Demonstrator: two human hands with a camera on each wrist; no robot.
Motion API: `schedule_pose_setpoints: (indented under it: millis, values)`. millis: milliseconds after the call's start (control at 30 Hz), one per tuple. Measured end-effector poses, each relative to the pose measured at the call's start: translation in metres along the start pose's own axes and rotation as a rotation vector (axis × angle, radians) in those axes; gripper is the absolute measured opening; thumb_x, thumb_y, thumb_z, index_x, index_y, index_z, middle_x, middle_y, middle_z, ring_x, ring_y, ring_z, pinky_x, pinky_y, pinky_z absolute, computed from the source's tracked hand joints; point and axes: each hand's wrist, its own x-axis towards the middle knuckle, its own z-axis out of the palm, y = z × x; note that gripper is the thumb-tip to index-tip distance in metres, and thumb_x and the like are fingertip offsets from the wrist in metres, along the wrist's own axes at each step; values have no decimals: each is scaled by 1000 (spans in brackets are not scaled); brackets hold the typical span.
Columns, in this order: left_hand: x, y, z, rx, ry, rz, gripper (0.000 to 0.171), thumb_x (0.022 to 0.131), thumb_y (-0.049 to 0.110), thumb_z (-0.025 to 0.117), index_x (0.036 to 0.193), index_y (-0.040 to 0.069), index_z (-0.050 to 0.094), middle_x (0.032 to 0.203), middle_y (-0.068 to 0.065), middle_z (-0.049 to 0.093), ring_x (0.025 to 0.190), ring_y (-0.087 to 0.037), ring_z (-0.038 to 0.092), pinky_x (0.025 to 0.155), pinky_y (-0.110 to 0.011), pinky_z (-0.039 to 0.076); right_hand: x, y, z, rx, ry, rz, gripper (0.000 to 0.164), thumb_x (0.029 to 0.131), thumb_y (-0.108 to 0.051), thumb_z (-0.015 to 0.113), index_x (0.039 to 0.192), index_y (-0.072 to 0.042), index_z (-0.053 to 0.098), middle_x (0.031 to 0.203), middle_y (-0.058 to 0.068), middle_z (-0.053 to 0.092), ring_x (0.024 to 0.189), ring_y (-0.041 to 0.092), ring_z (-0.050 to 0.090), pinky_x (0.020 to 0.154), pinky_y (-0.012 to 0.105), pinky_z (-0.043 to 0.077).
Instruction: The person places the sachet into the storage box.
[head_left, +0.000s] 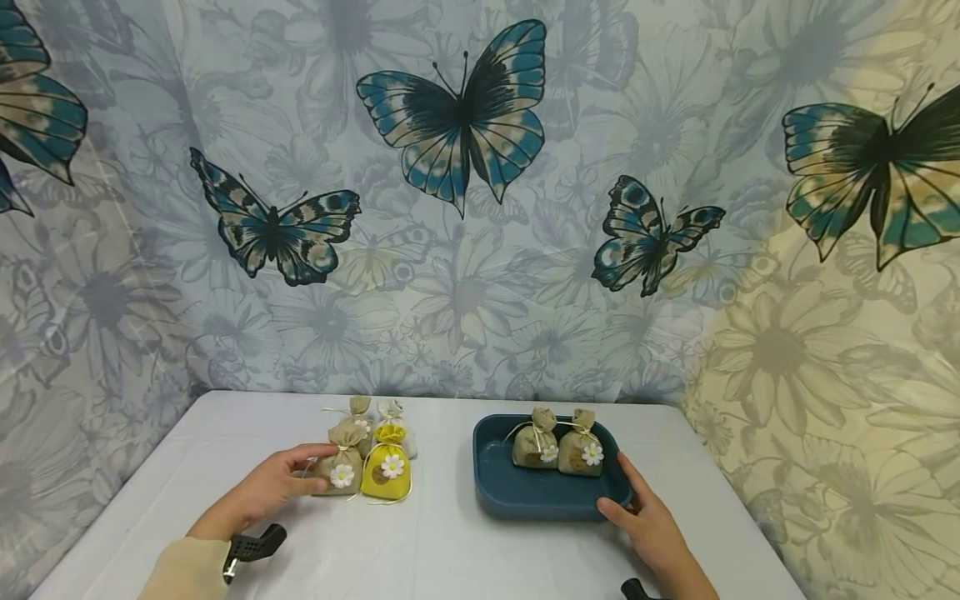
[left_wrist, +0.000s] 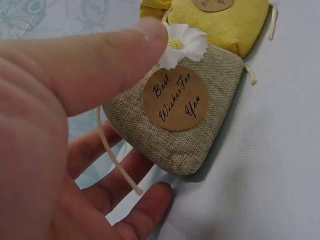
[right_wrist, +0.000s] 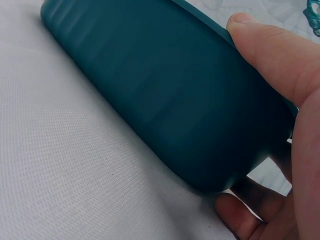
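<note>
Burlap pouch [head_left: 341,463] stands at the front of a small cluster on the left half of the worktop [head_left: 420,558], and the left hand [head_left: 273,487] has its grip on it: the thumb lies over the top near the white daisy [left_wrist: 182,44], and the fingers [left_wrist: 122,187] curl beneath and behind the bag's left side. The left wrist view shows the coarse weave, a round kraft label reading "Best Wishes For You" [left_wrist: 175,98], and a pale cord [left_wrist: 116,159] trailing across the fingers. Touching the pouch on its right is a yellow pouch [head_left: 387,472] with its own daisy; just behind these two stand another burlap bag [head_left: 361,414] and a white one [head_left: 393,417].

The right hand [head_left: 648,525] has its grip on the near right corner of a dark teal tray [head_left: 525,496], thumb on the rim and fingers tucked under the rounded wall, as the right wrist view shows. Two more burlap pouches [head_left: 558,450] sit upright side by side at the back of the tray.

The worktop is covered in a plain white, finely woven cloth. Around it on three sides hangs a backdrop [head_left: 480,250] printed with pale grey flowers and large teal-and-black butterflies, yellowing towards the right.
</note>
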Motion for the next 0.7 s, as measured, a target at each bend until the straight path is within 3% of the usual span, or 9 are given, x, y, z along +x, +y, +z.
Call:
schedule_pose_setpoints:
  millis: [167,300,400,533,700]
  values:
    - [1,0,4,28,19,3,49,85,18,80,130,8,64,148,-26,40,128,-48,43,99,-58,41,0,1,1,1,3,-2,89,95,-33,71,162,-21,13,162,23,13,126,36,44,73,30,47]
    - [2,1,6,0,23,-12,57,83,14,81,135,6,60,148,-26,40,121,-44,48,92,-51,46,1,2,1,-6,2,-1,90,95,-33,70,162,-21,12,162,23,13,125,37,44,73,30,47]
    - [2,3,6,11,12,-5,63,83,11,81,141,8,56,148,-25,40,125,-43,45,94,-52,45,1,2,1,-7,2,-5,90,95,-34,70,162,-20,12,162,23,13,130,40,41,75,29,47]
    - [3,4,5,40,-38,37,61,85,9,79,141,9,57,151,-25,34,140,-50,23,107,-63,28,1,1,0,-28,5,-18,89,96,-34,69,162,-19,12,162,23,13,137,43,35,81,28,49]
    - [2,4,6,64,-66,31,57,84,9,79,138,8,59,152,-30,29,137,-55,24,101,-61,36,0,0,0,-36,4,-24,90,95,-35,70,162,-19,12,162,22,13,139,44,30,88,32,49]
